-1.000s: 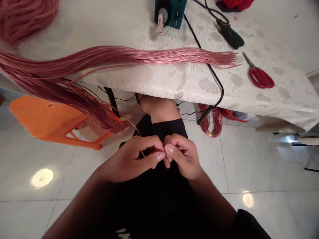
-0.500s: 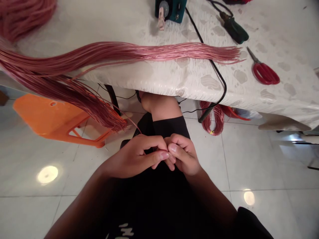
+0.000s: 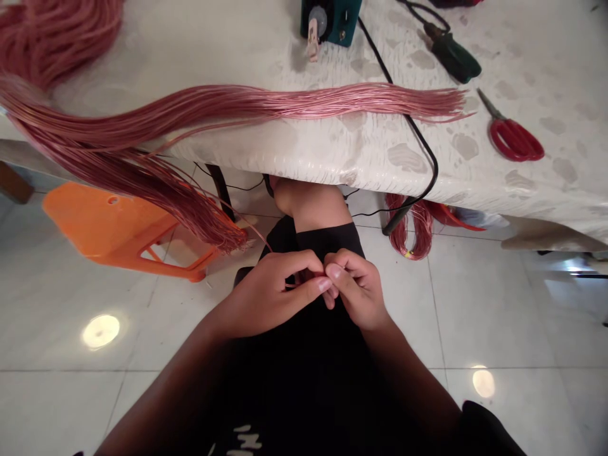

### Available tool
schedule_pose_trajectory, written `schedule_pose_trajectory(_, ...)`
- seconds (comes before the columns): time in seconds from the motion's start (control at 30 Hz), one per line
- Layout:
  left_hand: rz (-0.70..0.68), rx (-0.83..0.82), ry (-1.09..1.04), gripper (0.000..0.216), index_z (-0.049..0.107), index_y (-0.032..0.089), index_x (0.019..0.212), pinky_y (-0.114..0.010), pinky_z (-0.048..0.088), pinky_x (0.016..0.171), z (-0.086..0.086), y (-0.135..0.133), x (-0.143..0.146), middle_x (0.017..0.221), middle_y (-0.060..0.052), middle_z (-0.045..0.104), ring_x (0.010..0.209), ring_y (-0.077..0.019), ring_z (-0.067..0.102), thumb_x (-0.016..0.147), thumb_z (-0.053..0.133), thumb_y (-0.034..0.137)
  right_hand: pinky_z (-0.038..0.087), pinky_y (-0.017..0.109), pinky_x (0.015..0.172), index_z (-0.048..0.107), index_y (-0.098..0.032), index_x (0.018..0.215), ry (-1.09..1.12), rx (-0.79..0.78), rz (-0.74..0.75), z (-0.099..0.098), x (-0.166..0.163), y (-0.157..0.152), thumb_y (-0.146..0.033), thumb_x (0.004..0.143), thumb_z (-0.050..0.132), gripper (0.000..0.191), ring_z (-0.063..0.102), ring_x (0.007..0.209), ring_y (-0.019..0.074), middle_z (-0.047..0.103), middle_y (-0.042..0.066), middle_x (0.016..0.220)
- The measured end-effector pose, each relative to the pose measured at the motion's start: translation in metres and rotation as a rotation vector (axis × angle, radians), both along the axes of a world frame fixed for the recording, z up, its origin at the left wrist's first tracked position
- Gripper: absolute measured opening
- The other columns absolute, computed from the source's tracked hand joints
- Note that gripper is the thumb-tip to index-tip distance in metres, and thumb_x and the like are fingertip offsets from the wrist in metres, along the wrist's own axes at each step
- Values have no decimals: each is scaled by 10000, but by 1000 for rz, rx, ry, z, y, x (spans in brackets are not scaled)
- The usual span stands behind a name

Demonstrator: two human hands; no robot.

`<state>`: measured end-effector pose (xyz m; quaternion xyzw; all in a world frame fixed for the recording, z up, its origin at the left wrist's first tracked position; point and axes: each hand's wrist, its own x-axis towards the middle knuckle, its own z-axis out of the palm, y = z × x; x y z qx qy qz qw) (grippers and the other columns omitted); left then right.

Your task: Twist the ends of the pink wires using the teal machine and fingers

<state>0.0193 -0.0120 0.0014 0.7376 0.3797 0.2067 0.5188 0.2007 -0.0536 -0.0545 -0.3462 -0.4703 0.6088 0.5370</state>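
A single reddish wire (image 3: pixel 256 232) runs down from the bundle into my left hand (image 3: pixel 280 288), which pinches it between thumb and forefinger above my lap. Against those fingertips, my right hand (image 3: pixel 355 286) is closed in a pinch at the wire's end; the tip itself is hidden by the fingers. Two thick hanks of the same pink-red wire lie to the left: one hank (image 3: pixel 304 103) stretches along the table's front, and the other hank (image 3: pixel 190 212) droops over the edge with its cut ends hanging down.
On the table (image 3: pixel 294 149) are red-handled scissors (image 3: pixel 515 139), a dark green-handled tool (image 3: pixel 456 58), a teal device (image 3: pixel 349 22) with a clip, and a black cable (image 3: pixel 422 142). An orange stool (image 3: pixel 99 215) stands below left. A wire coil (image 3: pixel 420 231) hangs under the table.
My thumbs and fingertips have shifted slightly and now meet more closely, hiding the wire tip that showed before. The whole view has moved a little; the table items lie as before.
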Motion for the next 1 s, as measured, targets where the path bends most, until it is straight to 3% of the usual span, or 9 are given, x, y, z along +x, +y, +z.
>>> schedule_pose_trajectory(0.43,-9,-19,1,196,717,202,808,-192,460,647,5,2,5,681,48,673,626,-89,588,966,601,202,434,248,547,557,-191,751,-15,0,7,-3,2,0,-273,1033,607,297,559,522,82,563,-55,637)
schedule_pose_trajectory(1.0,-6,65,29,201,712,212,847,-202,457,651,-5,0,3,708,45,670,641,-92,576,1001,586,245,423,256,550,561,-195,753,-69,0,-23,-4,4,1,-311,1030,614,305,551,522,85,562,-59,625)
